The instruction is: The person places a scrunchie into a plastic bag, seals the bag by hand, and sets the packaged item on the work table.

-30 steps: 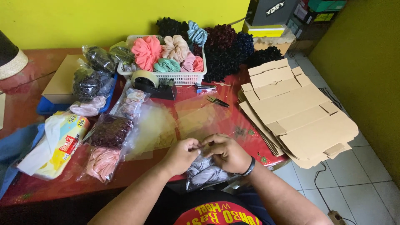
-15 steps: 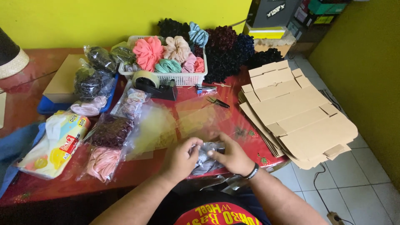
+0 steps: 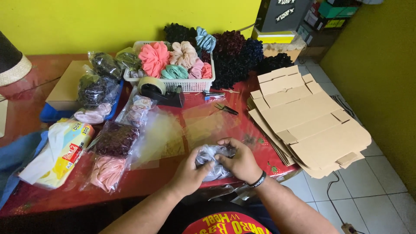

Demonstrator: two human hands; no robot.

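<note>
At the near edge of the red table (image 3: 39,78), both hands hold a clear plastic bag with grey scrunchies (image 3: 211,157) inside. My left hand (image 3: 189,172) grips its left side from below. My right hand (image 3: 241,160), with a black wristband, closes over its right and top. The bag rests partly on the table edge, bunched between my fingers.
Empty clear bags (image 3: 182,128) lie just beyond my hands. Bagged scrunchies (image 3: 113,138), a tissue pack (image 3: 60,151), a tape dispenser (image 3: 161,91), small scissors (image 3: 225,108) and a white basket (image 3: 190,83) of scrunchies fill the table. Flat cardboard boxes (image 3: 307,117) overhang the right edge.
The bag of grey scrunchies has come up from below the table edge onto the table, and both hands have moved forward and closed around it.
</note>
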